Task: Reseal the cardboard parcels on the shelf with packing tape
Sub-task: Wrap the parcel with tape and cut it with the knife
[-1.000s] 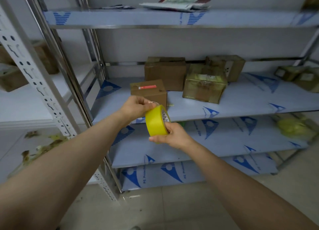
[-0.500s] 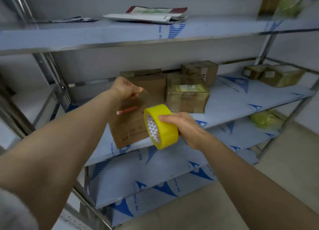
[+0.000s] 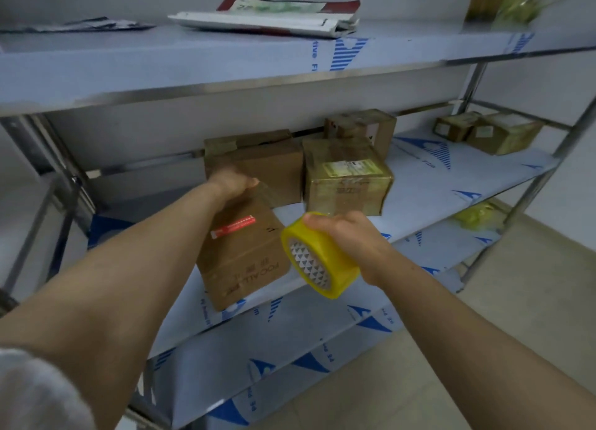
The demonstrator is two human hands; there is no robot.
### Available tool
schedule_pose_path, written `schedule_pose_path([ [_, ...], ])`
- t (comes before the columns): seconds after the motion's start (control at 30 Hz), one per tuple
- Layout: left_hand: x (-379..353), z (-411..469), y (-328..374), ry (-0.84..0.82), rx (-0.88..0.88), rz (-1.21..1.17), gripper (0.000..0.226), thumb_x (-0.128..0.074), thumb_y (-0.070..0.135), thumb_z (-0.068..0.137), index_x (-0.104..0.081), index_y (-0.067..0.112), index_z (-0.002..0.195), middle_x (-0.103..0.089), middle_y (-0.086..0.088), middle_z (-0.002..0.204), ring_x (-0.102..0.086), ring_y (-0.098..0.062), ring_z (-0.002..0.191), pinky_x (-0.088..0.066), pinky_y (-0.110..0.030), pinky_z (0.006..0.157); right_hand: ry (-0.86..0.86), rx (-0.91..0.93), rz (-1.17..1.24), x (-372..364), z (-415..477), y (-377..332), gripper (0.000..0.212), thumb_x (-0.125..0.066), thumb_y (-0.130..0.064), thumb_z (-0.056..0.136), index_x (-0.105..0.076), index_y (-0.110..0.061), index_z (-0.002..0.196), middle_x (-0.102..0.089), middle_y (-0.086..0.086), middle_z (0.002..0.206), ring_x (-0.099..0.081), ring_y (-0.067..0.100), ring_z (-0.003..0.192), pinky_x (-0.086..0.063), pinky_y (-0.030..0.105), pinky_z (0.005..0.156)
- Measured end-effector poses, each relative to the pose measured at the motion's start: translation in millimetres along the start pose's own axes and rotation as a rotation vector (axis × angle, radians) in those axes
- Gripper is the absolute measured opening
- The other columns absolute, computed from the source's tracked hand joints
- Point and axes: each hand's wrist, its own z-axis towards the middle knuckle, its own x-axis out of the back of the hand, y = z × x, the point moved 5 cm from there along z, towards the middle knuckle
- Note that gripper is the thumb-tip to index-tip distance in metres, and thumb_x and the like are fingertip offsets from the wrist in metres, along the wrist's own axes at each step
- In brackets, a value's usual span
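A small brown cardboard parcel (image 3: pixel 243 252) with a red label lies at the front of the middle shelf (image 3: pixel 429 187). My left hand (image 3: pixel 230 181) pinches the free end of the clear tape at the parcel's far edge. A strip of tape (image 3: pixel 274 200) stretches from there to the yellow tape roll (image 3: pixel 319 255), which my right hand (image 3: pixel 353 236) grips just right of the parcel. Behind stand a larger brown box (image 3: pixel 267 162), a tape-wrapped box (image 3: pixel 346 174) and another box (image 3: pixel 361 126).
Two more parcels (image 3: pixel 490 131) sit at the shelf's far right. The top shelf (image 3: pixel 225 65) carries a folded mailer bag (image 3: pixel 267 18). A yellow bag (image 3: pixel 475 215) lies on the lower shelf. Steel uprights (image 3: pixel 532 187) frame the rack.
The view has closed in on the shelf. My left hand has carried the tape end to the parcel's far edge while my right hand has drawn the roll back to the right.
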Motion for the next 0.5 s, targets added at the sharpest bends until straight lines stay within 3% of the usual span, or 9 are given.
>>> schedule_pose_path([
  [0.1,1.6,4.5,-8.4,-0.008,0.022,0.019,0.040,-0.061,0.027,0.092,-0.055,0.005,0.124,-0.058,-0.015,0.124,-0.055,-0.029,0.113,-0.045,-0.039,0.097,0.019,-0.028,-0.057,-6.4,3.5,-3.3,0.035,-0.065,-0.048,0.085,-0.049,-0.019,0.071,-0.054,0.000,0.082,-0.057,0.020,0.084,-0.049,0.043,0.092],
  [0.23,1.8,9.1,-19.7,-0.009,0.059,0.017,0.043,-0.064,0.028,0.089,-0.053,0.007,0.125,-0.059,-0.013,0.120,-0.056,-0.029,0.109,-0.044,-0.036,0.085,0.034,-0.069,-0.079,-12.4,4.8,-5.9,0.037,-0.063,-0.047,0.086,-0.041,-0.022,0.071,-0.048,-0.003,0.081,-0.053,0.021,0.091,-0.048,0.043,0.094],
  [0.4,4.0,12.2,-25.0,0.020,0.071,-0.029,0.045,-0.067,0.026,0.087,-0.054,0.005,0.125,-0.059,-0.015,0.120,-0.058,-0.029,0.108,-0.048,-0.037,0.089,0.031,-0.091,-0.096,-18.7,7.5,-7.1,0.037,-0.062,-0.046,0.088,-0.040,-0.021,0.071,-0.047,-0.002,0.079,-0.050,0.016,0.078,-0.048,0.043,0.094],
  [0.5,0.9,16.4,-28.4,0.001,0.076,-0.041,0.041,-0.065,0.025,0.089,-0.054,0.005,0.124,-0.059,-0.014,0.118,-0.057,-0.029,0.106,-0.044,-0.034,0.081,0.027,-0.098,-0.085,-21.1,8.1,-7.0,0.030,-0.063,-0.043,0.088,-0.046,-0.022,0.074,-0.053,0.004,0.084,-0.051,0.015,0.074,-0.047,0.044,0.095],
])
